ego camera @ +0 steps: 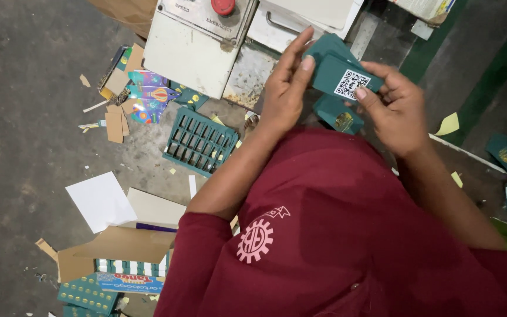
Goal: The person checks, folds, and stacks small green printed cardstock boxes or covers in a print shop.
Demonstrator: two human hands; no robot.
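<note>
Maroon sleeve (335, 235) | left hand (286, 88) fingers straight, steadying green cards (341, 73) | right hand (397, 108) grip pinching them

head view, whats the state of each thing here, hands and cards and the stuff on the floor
left hand: fingers straight, flat against the dark green cards
right hand: gripping the cards, thumb on the top one
dark green cards: held as a fanned bunch, top one code side up
green plastic grid: lying flat on the floor
white sheet: flat on the floor
red button: cannot tell if pressed
</note>
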